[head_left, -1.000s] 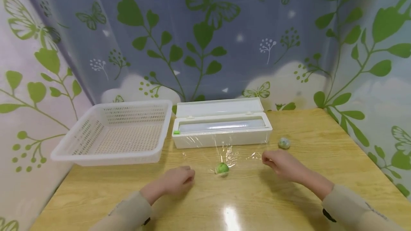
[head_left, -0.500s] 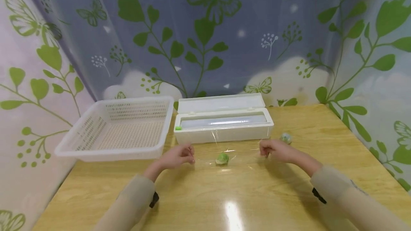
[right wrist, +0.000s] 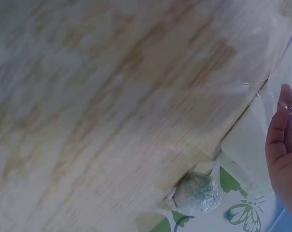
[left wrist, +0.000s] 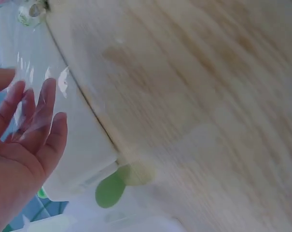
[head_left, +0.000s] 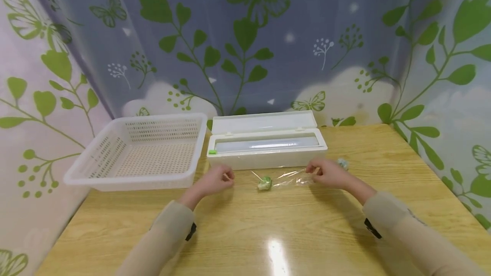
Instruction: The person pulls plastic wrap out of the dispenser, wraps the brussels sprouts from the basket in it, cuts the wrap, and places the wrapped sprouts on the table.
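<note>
A sheet of clear plastic wrap (head_left: 291, 177) spans the space between both hands, in front of a white box. At its middle is a small green vegetable like a Brussels sprout (head_left: 264, 183); whether it sits on or under the film is hard to tell. My left hand (head_left: 218, 179) pinches the film's left side, and film covers its fingers (left wrist: 48, 96) in the left wrist view. On the other side my right hand (head_left: 327, 173) pinches the film between thumb and fingers. Just behind that hand lies a film-wrapped ball (right wrist: 196, 193), partly hidden in the head view.
The long white wrap box (head_left: 268, 159) stands behind the hands, lid raised, with a film roll (head_left: 268, 144) inside. To its left is a white perforated basket (head_left: 134, 182). A patterned curtain (head_left: 176, 80) hangs behind the wooden table (head_left: 230, 242).
Both hands have moved away from me toward the box, and the film with them. The green vegetable has shifted slightly the same way. The film now looks gathered beside the vegetable's right side.
</note>
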